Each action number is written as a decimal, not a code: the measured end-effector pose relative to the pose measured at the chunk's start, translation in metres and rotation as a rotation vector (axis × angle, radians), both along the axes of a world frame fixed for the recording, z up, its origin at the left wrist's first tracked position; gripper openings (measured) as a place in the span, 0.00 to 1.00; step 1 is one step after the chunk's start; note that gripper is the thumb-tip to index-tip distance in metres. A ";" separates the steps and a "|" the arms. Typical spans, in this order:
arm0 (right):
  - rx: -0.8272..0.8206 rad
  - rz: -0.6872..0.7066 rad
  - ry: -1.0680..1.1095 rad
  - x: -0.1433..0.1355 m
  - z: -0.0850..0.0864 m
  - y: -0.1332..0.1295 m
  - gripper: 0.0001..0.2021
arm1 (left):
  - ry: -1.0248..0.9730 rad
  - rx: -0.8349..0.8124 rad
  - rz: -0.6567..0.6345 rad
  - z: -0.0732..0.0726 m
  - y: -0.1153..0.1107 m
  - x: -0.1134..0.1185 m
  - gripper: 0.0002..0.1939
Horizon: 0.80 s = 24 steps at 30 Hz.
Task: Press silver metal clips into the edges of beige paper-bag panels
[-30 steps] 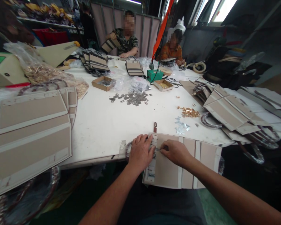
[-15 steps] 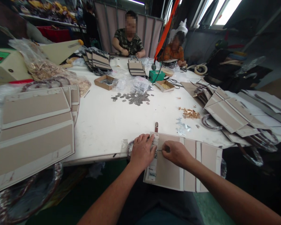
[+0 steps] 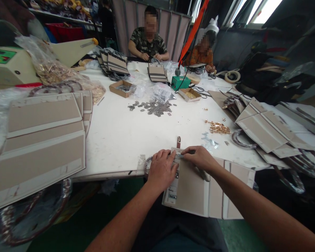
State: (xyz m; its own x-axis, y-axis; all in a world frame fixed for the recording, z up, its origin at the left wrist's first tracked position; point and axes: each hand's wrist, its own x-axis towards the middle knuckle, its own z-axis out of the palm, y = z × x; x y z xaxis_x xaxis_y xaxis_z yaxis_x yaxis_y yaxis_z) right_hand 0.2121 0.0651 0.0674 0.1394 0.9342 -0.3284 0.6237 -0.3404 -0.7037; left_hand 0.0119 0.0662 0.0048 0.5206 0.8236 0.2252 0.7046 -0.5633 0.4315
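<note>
A beige bag panel with pale strips across it lies at the table's front edge, partly over my lap. My left hand rests flat on its left border, fingers spread. Small metal plates show along that border beside my fingers. With fingertips pinched, my right hand touches the upper end of the same border. A dark thing shows within its fingers, too hidden to name. Beyond the panel's top edge sticks out a brown strap tab with a metal end.
Stacked bag panels lie left and right. Dark metal plates, gold clips and clear-looking pieces are scattered on the table. Behind are cardboard boxes, a green box and two seated people.
My right hand has moved up along the panel's left border, from beside its middle to its upper end. My left hand stays on the border. The view has shifted slightly.
</note>
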 end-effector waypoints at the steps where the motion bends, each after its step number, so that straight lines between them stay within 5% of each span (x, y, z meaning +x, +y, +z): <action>1: 0.006 0.002 -0.005 -0.001 -0.001 0.002 0.11 | 0.001 0.001 0.000 0.000 0.000 0.000 0.25; 13: 0.091 0.011 -0.107 -0.005 -0.017 0.013 0.11 | 0.007 -0.015 -0.009 -0.001 0.001 0.001 0.26; 24: 0.166 0.055 -0.191 -0.011 -0.015 0.007 0.09 | -0.002 0.000 -0.004 0.001 0.002 0.002 0.25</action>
State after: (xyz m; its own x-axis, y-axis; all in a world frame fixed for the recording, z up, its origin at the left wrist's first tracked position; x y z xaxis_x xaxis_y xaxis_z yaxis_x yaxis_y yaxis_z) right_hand 0.2015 0.0722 0.0521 0.1313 0.9810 -0.1425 0.7650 -0.1917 -0.6148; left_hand 0.0139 0.0683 0.0061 0.5233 0.8218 0.2256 0.7018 -0.5657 0.4329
